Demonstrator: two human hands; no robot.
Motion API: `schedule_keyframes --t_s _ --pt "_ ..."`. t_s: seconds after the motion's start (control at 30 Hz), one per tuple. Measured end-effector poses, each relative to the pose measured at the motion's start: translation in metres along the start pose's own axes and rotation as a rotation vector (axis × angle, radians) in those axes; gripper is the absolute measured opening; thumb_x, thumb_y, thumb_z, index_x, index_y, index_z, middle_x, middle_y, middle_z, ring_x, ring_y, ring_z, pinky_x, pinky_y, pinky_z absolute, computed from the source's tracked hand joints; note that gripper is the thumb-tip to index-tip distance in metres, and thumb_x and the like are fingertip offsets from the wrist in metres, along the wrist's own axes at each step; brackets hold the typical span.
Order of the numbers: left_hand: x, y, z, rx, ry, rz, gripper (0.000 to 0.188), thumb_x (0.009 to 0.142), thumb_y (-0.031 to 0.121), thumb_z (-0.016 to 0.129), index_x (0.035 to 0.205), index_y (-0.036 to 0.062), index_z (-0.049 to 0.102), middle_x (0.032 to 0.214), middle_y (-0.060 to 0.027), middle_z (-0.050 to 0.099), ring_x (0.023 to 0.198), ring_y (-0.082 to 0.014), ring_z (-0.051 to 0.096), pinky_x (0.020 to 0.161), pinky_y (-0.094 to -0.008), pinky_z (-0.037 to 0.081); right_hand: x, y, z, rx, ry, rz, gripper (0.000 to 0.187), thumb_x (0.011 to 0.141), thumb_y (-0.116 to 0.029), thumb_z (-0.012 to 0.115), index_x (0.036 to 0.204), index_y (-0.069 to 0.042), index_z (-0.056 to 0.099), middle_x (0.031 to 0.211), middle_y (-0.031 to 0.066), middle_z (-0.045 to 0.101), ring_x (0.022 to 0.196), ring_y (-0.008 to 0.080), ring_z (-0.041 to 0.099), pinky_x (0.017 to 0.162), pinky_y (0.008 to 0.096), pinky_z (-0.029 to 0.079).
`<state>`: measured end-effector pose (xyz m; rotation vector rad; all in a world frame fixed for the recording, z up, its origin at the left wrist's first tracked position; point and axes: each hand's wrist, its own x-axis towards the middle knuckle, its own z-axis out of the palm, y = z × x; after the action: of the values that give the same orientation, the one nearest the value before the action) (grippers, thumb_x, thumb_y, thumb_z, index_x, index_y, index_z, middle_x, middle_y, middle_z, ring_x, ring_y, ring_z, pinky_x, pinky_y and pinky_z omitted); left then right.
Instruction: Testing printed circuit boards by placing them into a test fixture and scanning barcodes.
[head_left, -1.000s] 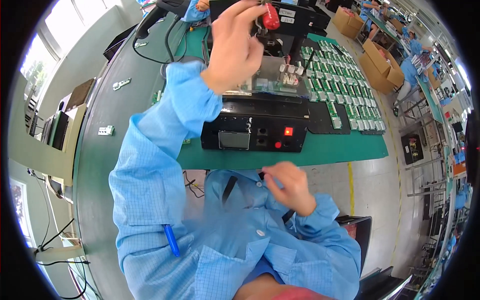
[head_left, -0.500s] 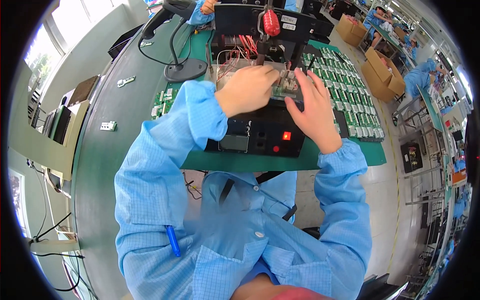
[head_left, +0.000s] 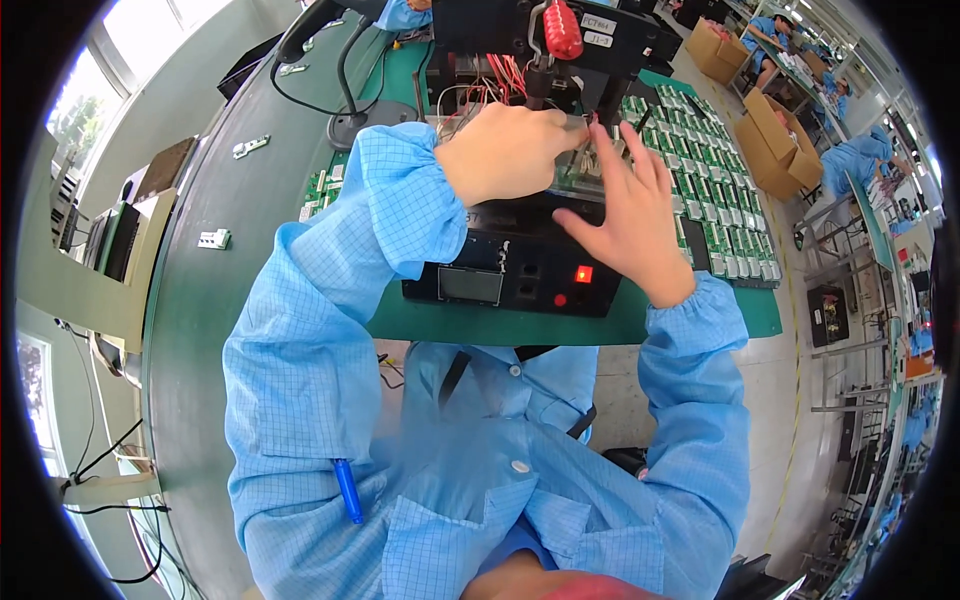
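A black test fixture [head_left: 540,245] with a small grey screen and a lit red switch stands on the green bench. Over its clear plate [head_left: 578,183], my left hand [head_left: 505,155] reaches in from the left with curled fingers and the index finger pointing right. Whatever its fingertips may hold is hidden. My right hand [head_left: 635,215] is open at the plate's right side, thumb spread away and fingertips close to the left ones. Just above both hands is the red grip [head_left: 562,30] of a clamp lever. Red and white wires [head_left: 503,78] run behind my left hand.
Rows of green circuit boards [head_left: 715,190] lie to the right of the fixture. More boards [head_left: 322,187] lie to its left, near a scanner stand [head_left: 365,122]. Two small boards [head_left: 214,239] are on the left bench. Cardboard boxes [head_left: 778,140] and other people are beyond.
My left hand has moved further over the plate, its index finger now stretched right and covering more of the parts there. My right hand stays spread beside it. The view has shifted slightly.
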<state>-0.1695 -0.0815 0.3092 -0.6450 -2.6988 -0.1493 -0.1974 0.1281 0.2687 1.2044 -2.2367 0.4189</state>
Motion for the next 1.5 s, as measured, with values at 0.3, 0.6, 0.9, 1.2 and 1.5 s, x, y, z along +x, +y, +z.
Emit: schedule_keyframes --t_s 0.3,0.6,0.9,1.2,1.5 --pt "-0.003 -0.003 0.007 -0.002 0.033 0.023 0.049 0.081 0.012 0.059 0.130 0.0139 0.065 0.118 -0.0093 0.070 0.092 -0.0317 0.072 0.076 -0.0445 0.059 0.003 -0.005 0.003 -0.042 0.073 0.028 0.099 0.074 -0.036 0.082 0.153 -0.002 0.033 0.145 0.0137 0.054 0.145 0.0383 0.033 0.115 0.0536 0.026" --pt "0.000 0.002 -0.024 0.025 -0.240 -0.070 0.060 0.084 0.012 0.060 0.142 0.0273 0.056 0.110 -0.0099 0.072 0.092 -0.0339 0.072 0.082 -0.0453 0.058 0.002 -0.002 -0.002 -0.022 0.014 0.022 0.098 0.075 -0.033 0.082 0.154 -0.005 0.031 0.143 0.0165 0.055 0.143 0.0417 0.034 0.114 0.0524 0.031" --pt "0.009 -0.012 -0.028 -0.068 -0.386 -0.117 0.087 0.075 -0.006 0.046 0.148 0.0401 0.048 0.096 -0.0233 0.070 0.086 -0.0382 0.069 0.083 -0.0471 0.054 0.003 -0.001 -0.009 0.014 0.106 0.055 0.092 0.074 -0.033 0.083 0.150 -0.004 0.040 0.144 0.0291 0.047 0.140 0.0447 0.037 0.111 0.0522 0.034" --pt "0.009 -0.011 -0.029 -0.053 -0.355 -0.093 0.084 0.077 -0.006 0.047 0.148 0.0394 0.048 0.102 -0.0192 0.071 0.088 -0.0366 0.069 0.084 -0.0467 0.054 -0.001 -0.001 -0.010 -0.041 -0.075 0.011 0.094 0.079 -0.034 0.079 0.154 -0.004 0.032 0.150 0.0227 0.045 0.144 0.0422 0.032 0.113 0.0546 0.028" --pt "0.008 -0.012 -0.029 -0.047 -0.331 -0.076 0.078 0.082 -0.004 0.048 0.149 0.0378 0.048 0.108 -0.0162 0.072 0.097 -0.0350 0.069 0.088 -0.0446 0.054 0.002 -0.005 -0.005 0.016 0.093 0.006 0.097 0.077 -0.032 0.080 0.154 -0.002 0.030 0.148 0.0181 0.050 0.146 0.0440 0.027 0.115 0.0542 0.025"
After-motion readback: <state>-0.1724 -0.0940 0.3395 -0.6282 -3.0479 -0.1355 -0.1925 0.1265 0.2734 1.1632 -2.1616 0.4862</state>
